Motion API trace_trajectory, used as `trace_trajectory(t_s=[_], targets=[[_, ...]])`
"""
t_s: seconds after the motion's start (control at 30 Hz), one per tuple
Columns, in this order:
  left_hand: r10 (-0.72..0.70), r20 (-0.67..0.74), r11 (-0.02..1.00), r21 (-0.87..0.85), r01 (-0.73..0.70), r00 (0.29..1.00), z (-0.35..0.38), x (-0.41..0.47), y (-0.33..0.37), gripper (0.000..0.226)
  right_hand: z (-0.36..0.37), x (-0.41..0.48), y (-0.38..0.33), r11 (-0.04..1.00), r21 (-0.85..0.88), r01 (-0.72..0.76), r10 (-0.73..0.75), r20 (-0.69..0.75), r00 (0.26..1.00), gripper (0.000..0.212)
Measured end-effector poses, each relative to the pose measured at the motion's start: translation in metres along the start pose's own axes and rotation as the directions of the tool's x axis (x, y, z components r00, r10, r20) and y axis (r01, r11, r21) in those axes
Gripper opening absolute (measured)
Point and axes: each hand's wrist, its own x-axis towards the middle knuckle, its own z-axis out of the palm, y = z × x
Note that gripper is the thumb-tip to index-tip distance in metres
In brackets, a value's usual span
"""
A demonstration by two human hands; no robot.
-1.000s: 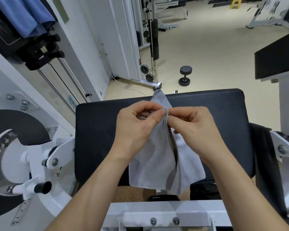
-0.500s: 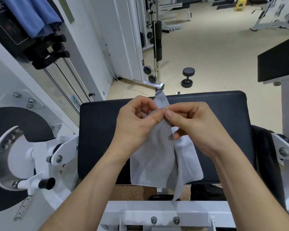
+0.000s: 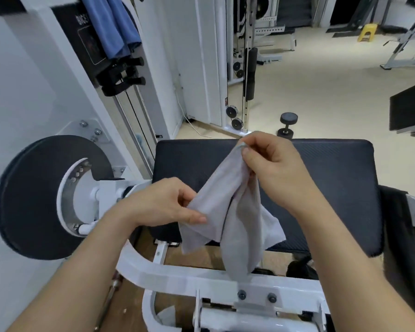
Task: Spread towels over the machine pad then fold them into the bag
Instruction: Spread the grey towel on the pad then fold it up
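A light grey towel (image 3: 228, 212) hangs bunched above the black machine pad (image 3: 333, 183). My right hand (image 3: 271, 159) pinches the towel's top corner near the pad's far edge. My left hand (image 3: 168, 204) grips the towel lower down on its left edge, thumb over the cloth. The towel's loose end droops past the pad's near edge, over the white frame (image 3: 201, 276). No bag can be made out for certain.
A black round disc (image 3: 34, 197) of the machine sits at left. Blue cloths (image 3: 113, 25) hang at the upper left. A dumbbell (image 3: 286, 125) stands on the floor beyond the pad. Another black pad (image 3: 410, 111) is at right, and a dark cloth (image 3: 398, 236) hangs beside it.
My hands were pinching the towel's top together. My left hand has since slid down and left along the edge, while my right hand has lifted the corner up and away.
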Motion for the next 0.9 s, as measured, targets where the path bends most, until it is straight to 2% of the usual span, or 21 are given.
trace_trajectory(t_s=[0.03,0.1,0.17,0.23,0.33,0.47,0.53,0.6,0.7,0.77,0.8,0.83,0.9], targets=[[-0.048,0.007,0.996,0.073,0.048,0.999,0.003,-0.01,-0.009,0.012,0.006,-0.006,-0.003,1.0,-0.024,0.018,-0.019,-0.039,0.999,0.024],[-0.124,-0.03,0.964,0.232,0.127,0.992,0.009,-0.029,-0.033,0.027,0.016,-0.018,-0.01,0.998,-0.056,0.042,-0.049,-0.127,0.991,0.024],[-0.147,-0.098,0.944,0.283,0.169,0.984,0.015,-0.049,-0.061,0.039,0.024,-0.031,-0.017,0.996,-0.083,0.042,-0.059,-0.21,0.976,0.023],[-0.112,-0.196,0.945,0.281,0.165,0.974,0.023,-0.07,-0.08,0.038,0.032,-0.045,-0.024,0.993,-0.116,0.036,-0.067,-0.279,0.958,0.022],[-0.055,-0.36,0.989,0.11,0.101,0.931,0.032,-0.103,-0.093,0.024,0.04,-0.066,-0.034,0.98,-0.188,0.066,-0.137,-0.393,0.909,0.021],[-0.034,-0.518,0.985,0.125,0.116,0.854,0.038,-0.135,-0.109,0.018,0.043,-0.087,-0.053,0.949,-0.291,0.125,-0.258,-0.482,0.837,0.019],[-0.06,-0.639,0.997,0.001,0.079,0.767,0.038,-0.147,-0.11,0.019,0.046,-0.097,-0.06,0.929,-0.348,0.127,-0.293,-0.48,0.827,0.017],[-0.147,-0.715,0.974,-0.226,-0.027,0.683,0.035,-0.156,-0.103,0.016,0.046,-0.105,-0.065,0.921,-0.375,0.105,-0.29,-0.481,0.828,0.017],[-0.284,-0.743,0.828,-0.509,-0.236,0.607,0.033,-0.161,-0.098,0.012,0.039,-0.114,-0.067,0.918,-0.397,0.009,-0.193,-0.428,0.883,0.016],[-0.323,-0.725,0.741,-0.594,-0.314,0.609,0.029,-0.163,-0.098,0.011,0.034,-0.12,-0.064,0.884,-0.464,-0.062,-0.13,-0.371,0.919,0.015],[-0.315,-0.706,0.703,-0.623,-0.343,0.634,0.026,-0.164,-0.097,0.013,0.032,-0.122,-0.062,0.866,-0.492,-0.09,-0.104,-0.352,0.93,0.014],[-0.295,-0.677,0.679,-0.645,-0.351,0.674,0.023,-0.162,-0.099,0.017,0.03,-0.123,-0.059,0.857,-0.503,-0.111,-0.079,-0.342,0.936,0.014],[-0.27,-0.582,0.692,-0.671,-0.266,0.767,0.018,-0.157,-0.102,0.025,0.026,-0.121,-0.053,0.863,-0.485,-0.143,-0.035,-0.339,0.94,0.014]])
